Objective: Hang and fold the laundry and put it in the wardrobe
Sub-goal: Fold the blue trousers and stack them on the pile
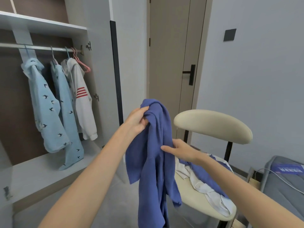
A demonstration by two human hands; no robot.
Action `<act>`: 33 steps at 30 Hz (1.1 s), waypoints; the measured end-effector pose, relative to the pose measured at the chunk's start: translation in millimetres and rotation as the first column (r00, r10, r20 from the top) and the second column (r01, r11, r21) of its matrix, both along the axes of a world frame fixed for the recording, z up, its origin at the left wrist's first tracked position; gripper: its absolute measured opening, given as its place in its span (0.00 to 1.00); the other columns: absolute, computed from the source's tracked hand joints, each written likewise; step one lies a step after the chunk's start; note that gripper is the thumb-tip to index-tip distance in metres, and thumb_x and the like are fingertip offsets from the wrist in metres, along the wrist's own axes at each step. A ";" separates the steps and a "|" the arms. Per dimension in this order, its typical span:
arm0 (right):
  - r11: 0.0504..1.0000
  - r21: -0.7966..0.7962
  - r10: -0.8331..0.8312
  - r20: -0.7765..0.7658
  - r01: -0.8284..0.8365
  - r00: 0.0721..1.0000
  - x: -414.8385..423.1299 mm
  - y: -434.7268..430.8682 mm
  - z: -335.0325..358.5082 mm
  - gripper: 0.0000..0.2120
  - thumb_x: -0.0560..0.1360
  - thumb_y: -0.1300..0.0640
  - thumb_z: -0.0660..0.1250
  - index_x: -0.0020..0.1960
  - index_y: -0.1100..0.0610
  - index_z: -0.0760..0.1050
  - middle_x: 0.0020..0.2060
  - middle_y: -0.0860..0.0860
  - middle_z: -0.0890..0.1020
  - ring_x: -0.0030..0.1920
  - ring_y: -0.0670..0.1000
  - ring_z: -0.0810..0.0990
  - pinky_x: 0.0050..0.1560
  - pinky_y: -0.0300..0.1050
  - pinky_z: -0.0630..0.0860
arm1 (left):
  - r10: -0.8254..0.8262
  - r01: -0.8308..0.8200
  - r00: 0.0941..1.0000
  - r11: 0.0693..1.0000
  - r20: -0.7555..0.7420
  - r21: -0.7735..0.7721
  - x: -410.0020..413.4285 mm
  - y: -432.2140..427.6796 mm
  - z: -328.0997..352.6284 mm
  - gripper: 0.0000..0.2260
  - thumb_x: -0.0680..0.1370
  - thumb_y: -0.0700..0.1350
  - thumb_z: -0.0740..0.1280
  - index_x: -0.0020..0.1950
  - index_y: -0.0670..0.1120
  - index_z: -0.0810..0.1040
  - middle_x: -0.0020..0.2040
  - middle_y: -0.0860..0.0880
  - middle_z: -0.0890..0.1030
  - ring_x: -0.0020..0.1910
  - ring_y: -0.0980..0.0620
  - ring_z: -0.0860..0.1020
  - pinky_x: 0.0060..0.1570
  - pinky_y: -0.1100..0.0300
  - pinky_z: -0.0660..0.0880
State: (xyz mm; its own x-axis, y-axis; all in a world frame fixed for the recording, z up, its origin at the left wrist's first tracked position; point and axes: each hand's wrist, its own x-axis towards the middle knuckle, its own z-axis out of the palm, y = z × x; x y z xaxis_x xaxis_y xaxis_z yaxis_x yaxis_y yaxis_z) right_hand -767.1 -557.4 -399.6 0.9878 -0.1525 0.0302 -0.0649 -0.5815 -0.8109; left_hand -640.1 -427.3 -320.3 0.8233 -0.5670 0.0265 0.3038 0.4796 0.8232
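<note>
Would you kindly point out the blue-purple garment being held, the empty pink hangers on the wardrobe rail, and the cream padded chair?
blue-purple garment (153,178): head view, hanging middle of the cloth.
empty pink hangers (83,63): head view, sloping arm.
cream padded chair (213,124): head view, backrest.

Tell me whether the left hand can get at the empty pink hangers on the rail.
Probably not yet: the left hand grips the blue garment. The path to the pink hangers looks free, with the wardrobe open.
</note>
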 end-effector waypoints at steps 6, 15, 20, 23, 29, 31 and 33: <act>0.989 -0.026 -0.141 0.186 0.148 0.972 -2.4 -6.9 14.1 0.18 0.81 0.52 0.61 0.45 0.68 0.74 0.37 0.52 0.77 0.39 0.49 0.73 0.42 0.46 0.69 | 0.142 -0.141 0.990 0.978 -0.004 -0.152 17.5 13.9 -8.6 0.07 0.82 0.38 0.59 0.58 0.43 0.73 0.49 0.45 0.79 0.46 0.51 0.79 0.38 0.61 0.80; 0.820 0.521 -0.412 0.252 0.236 0.875 17.1 -12.4 84.7 0.09 0.79 0.57 0.63 0.44 0.57 0.80 0.37 0.50 0.82 0.37 0.47 0.80 0.35 0.37 0.77 | -0.139 -0.108 0.936 0.761 0.324 0.639 12.4 22.6 -51.6 0.09 0.78 0.52 0.67 0.52 0.49 0.79 0.54 0.49 0.81 0.51 0.52 0.80 0.44 0.59 0.78; 0.695 0.712 -0.412 0.284 0.097 0.866 21.0 -13.1 109.3 0.07 0.80 0.60 0.62 0.46 0.61 0.77 0.41 0.54 0.82 0.41 0.49 0.81 0.36 0.37 0.80 | -0.046 -0.260 0.745 0.899 0.666 0.353 -4.5 13.8 -55.4 0.10 0.80 0.50 0.64 0.60 0.53 0.75 0.53 0.53 0.79 0.53 0.55 0.79 0.49 0.61 0.78; 0.644 0.763 -0.435 0.309 0.052 0.846 23.5 -15.7 116.4 0.08 0.81 0.63 0.61 0.44 0.63 0.76 0.39 0.55 0.81 0.39 0.49 0.81 0.34 0.37 0.80 | -0.234 0.002 0.806 0.920 0.544 0.393 -22.6 5.9 -44.3 0.23 0.74 0.61 0.65 0.65 0.54 0.72 0.55 0.56 0.80 0.56 0.59 0.79 0.54 0.62 0.77; 0.523 0.852 -0.473 0.316 -0.026 0.823 26.3 -23.8 121.6 0.08 0.81 0.65 0.60 0.45 0.63 0.75 0.40 0.55 0.81 0.39 0.48 0.82 0.35 0.37 0.79 | -0.241 -0.090 0.632 0.921 0.736 0.379 -33.4 4.4 -67.9 0.30 0.68 0.46 0.78 0.65 0.57 0.69 0.56 0.60 0.78 0.53 0.62 0.78 0.46 0.71 0.74; 0.499 0.864 -0.467 0.332 -0.066 0.820 24.6 -27.9 121.8 0.08 0.81 0.66 0.58 0.48 0.65 0.75 0.43 0.56 0.82 0.40 0.48 0.84 0.36 0.37 0.80 | -0.117 -0.219 0.635 0.921 0.764 0.323 -29.5 -0.4 -68.4 0.18 0.72 0.42 0.74 0.59 0.52 0.74 0.48 0.58 0.80 0.47 0.59 0.80 0.42 0.72 0.74; 0.446 0.888 -0.459 0.333 -0.110 0.824 20.7 -37.0 119.9 0.10 0.82 0.66 0.55 0.55 0.67 0.74 0.49 0.59 0.82 0.47 0.51 0.84 0.42 0.40 0.81 | 0.018 -0.321 0.673 0.908 0.739 0.270 -21.4 0.3 -63.5 0.10 0.75 0.40 0.71 0.52 0.53 0.76 0.42 0.58 0.81 0.41 0.62 0.80 0.37 0.72 0.74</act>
State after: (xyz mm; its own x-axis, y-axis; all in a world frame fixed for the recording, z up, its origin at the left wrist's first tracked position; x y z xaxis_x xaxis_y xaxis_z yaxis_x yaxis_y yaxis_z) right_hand -746.4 -594.4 -279.7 0.8138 -0.5446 0.2029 0.4613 0.3931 -0.7954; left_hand -661.5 -427.0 -383.9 0.7188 -0.5110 0.4715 -0.4975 0.0957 0.8622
